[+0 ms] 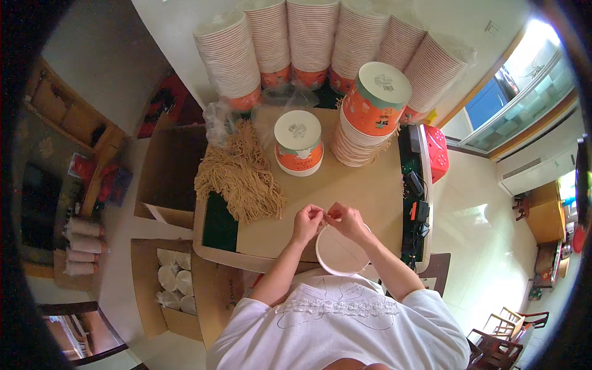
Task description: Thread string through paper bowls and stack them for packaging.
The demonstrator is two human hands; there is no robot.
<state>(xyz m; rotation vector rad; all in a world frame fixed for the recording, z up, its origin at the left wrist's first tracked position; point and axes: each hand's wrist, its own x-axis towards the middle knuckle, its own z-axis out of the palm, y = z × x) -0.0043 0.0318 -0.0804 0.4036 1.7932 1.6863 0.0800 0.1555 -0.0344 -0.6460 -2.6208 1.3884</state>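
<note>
Tilted against my body at the table's near edge is a white paper bucket [342, 251], its open mouth facing up. A thin cord crosses its mouth. At the far rim, my left hand [308, 223] and my right hand [347, 221] meet, fingertips pinched closed on what looks like an end of that cord; the fingers partly hide it. Left of them lies a loose heap of tan cords [243, 172]. Beyond my hands, an upside-down orange and white paper bucket [298, 145] stands on the cardboard sheet [308, 203].
Nested orange buckets [376, 108] rise at the right, cords around the lower ones. Tall plastic-wrapped bucket stacks [311, 43] line the wall. Black chargers [418, 213] lie along the table's right edge, near a red stool [435, 153]. An open carton [145, 271] with white rolled items stands left.
</note>
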